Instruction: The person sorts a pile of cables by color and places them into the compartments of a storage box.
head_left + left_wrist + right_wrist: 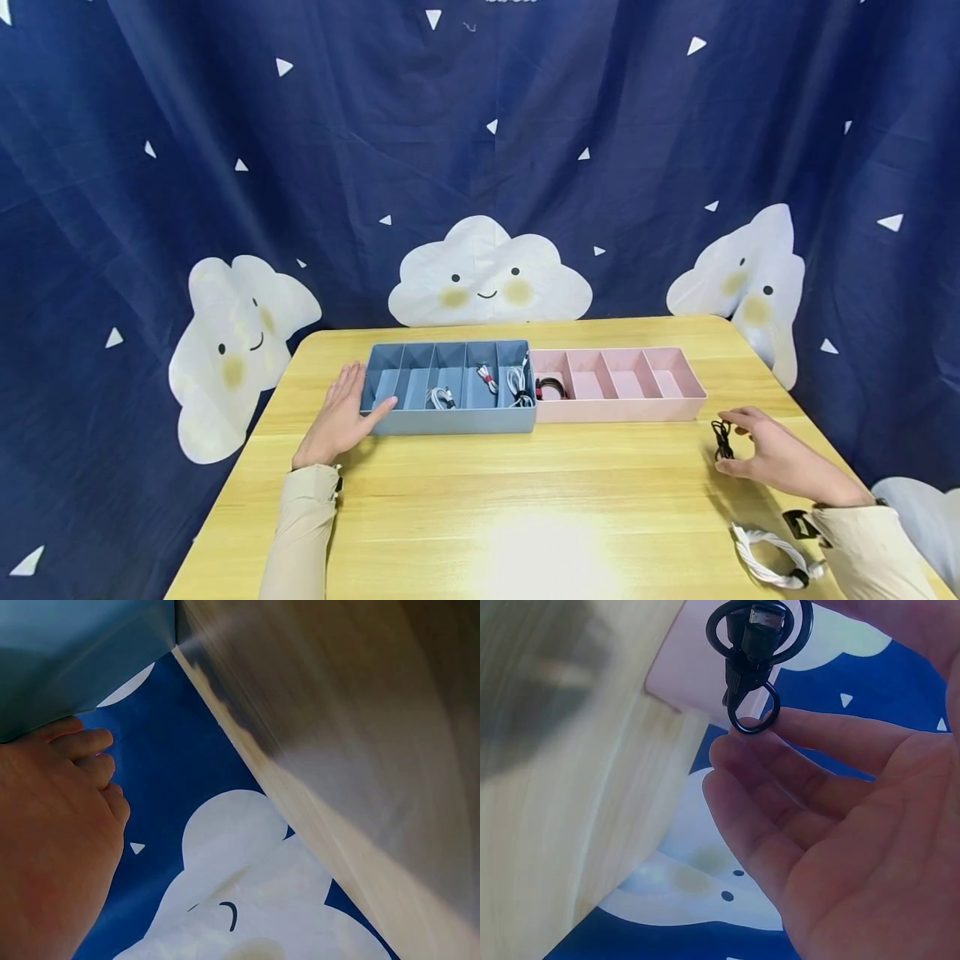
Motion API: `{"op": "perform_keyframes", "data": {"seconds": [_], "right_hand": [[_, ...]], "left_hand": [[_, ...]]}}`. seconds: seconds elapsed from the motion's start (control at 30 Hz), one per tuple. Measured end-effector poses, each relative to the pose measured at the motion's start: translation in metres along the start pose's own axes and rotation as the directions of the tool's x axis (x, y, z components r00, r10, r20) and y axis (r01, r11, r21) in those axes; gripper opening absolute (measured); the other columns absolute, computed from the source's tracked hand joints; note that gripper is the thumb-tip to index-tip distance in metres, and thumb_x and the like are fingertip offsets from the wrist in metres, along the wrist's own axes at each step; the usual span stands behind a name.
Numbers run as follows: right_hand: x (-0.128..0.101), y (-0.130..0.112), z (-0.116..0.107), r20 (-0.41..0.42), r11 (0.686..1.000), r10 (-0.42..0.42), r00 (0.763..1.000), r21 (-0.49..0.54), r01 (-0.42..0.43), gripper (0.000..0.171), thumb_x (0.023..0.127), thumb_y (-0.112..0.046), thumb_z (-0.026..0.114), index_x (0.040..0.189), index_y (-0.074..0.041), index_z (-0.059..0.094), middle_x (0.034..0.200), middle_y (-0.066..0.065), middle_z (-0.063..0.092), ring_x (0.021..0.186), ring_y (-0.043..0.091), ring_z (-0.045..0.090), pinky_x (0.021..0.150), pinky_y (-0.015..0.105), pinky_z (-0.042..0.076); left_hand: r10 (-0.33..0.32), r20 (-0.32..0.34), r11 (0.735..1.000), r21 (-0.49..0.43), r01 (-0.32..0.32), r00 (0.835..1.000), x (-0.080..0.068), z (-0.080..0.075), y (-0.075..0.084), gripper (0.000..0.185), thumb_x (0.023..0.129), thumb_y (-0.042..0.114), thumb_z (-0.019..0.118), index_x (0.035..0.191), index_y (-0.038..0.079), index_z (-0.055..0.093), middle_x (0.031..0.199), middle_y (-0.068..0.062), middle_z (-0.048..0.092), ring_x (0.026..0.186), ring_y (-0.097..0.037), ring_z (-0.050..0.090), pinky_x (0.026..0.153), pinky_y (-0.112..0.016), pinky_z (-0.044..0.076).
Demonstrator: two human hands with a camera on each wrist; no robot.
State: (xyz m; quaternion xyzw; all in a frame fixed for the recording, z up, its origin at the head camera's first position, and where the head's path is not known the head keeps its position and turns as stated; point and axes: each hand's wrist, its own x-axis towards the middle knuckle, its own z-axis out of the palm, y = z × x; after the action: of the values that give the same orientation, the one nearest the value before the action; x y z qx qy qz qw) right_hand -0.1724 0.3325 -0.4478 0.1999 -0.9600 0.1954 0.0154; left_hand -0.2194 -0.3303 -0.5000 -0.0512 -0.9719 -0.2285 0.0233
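Observation:
My left hand (347,410) lies flat on the wooden table (525,500), fingers straight, its fingertips against the left end of a blue divided box (450,417); the left wrist view shows the hand (60,825) beside the box wall (75,652). My right hand (750,446) hovers low over the table's right side and pinches a small coiled black cable (722,437) between thumb and fingers. In the right wrist view the cable (754,652) hangs at the fingertips (742,746).
The blue box holds several coiled white cables (517,385). A pink divided box (622,407) adjoins it on the right, with a black cable (551,387) in its left compartment. A coiled white cable (772,558) lies by my right wrist. A blue cloud-print curtain (487,167) hangs behind.

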Motion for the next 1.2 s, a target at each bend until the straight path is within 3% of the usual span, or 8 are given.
{"op": "perform_keyframes", "data": {"seconds": [0.47,0.9,1.2], "right_hand": [[0.014,-0.011,-0.004,-0.031,0.998,-0.055,0.998,-0.004,0.055,0.071,0.074,-0.02,0.092,0.126,0.018,0.061,0.117,0.025,0.066,0.098,0.036,0.064,0.079,0.042,0.056],[0.03,-0.021,-0.01,-0.009,0.998,-0.062,0.998,0.007,0.062,0.07,0.077,-0.021,0.09,0.13,0.015,0.06,0.119,0.026,0.065,0.1,0.037,0.065,0.083,0.049,0.057],[0.04,-0.025,-0.014,0.0,0.997,-0.076,0.997,-0.006,0.076,0.073,0.077,-0.021,0.09,0.131,0.017,0.059,0.115,0.024,0.066,0.1,0.038,0.065,0.082,0.048,0.057]], "left_hand": [[0.005,-0.011,1.0,0.011,-0.005,1.0,-0.001,-0.002,0.003,0.109,0.097,0.075,0.047,0.165,-0.001,0.007,0.174,-0.023,0.008,0.164,-0.038,-0.001,0.131,-0.063,0.007],[-0.002,-0.009,1.0,0.02,0.002,1.0,-0.001,0.0,0.0,0.11,0.096,0.076,0.047,0.165,0.0,0.007,0.174,-0.023,0.007,0.163,-0.039,0.0,0.131,-0.063,0.007],[0.004,-0.011,1.0,0.02,-0.004,1.0,0.0,0.0,0.001,0.11,0.096,0.075,0.047,0.165,0.0,0.007,0.174,-0.022,0.007,0.164,-0.038,-0.001,0.131,-0.063,0.007]]}}
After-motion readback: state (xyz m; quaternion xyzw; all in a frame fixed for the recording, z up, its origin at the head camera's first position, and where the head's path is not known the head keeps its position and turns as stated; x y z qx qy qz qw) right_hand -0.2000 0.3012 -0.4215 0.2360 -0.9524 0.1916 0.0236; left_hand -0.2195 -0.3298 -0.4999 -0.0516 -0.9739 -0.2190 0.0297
